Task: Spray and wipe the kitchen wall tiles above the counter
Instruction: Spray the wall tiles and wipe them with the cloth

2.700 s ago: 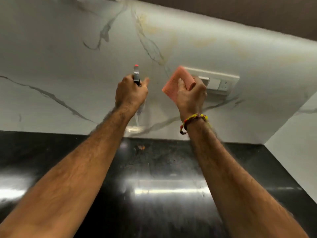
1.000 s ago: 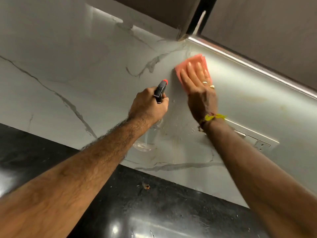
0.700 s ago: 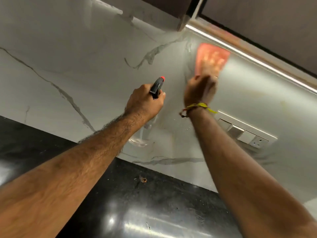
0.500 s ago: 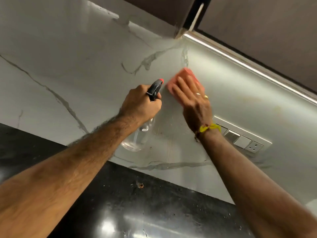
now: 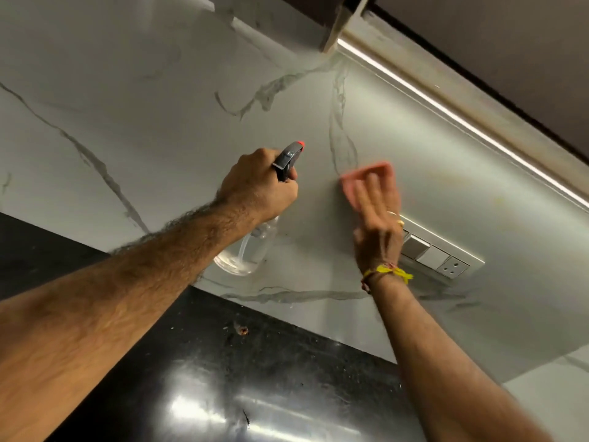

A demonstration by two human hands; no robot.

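Head view: marble-veined wall tiles (image 5: 159,100) (glossy) above black counter (image 5: 261,371).

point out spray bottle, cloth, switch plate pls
spray bottle (image 5: 247,253): head view, clear lower body below the left hand.
pink cloth (image 5: 379,170): head view, upper edge above the right hand's fingers.
switch plate (image 5: 452,267): head view, socket at its right end.

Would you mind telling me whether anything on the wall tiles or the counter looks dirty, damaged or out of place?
Two things stand out. Faint yellowish staining marks the wall tiles under the light strip, right of the pink cloth. A small brownish scrap and pale specks lie on the black counter near the wall. No damage shows.
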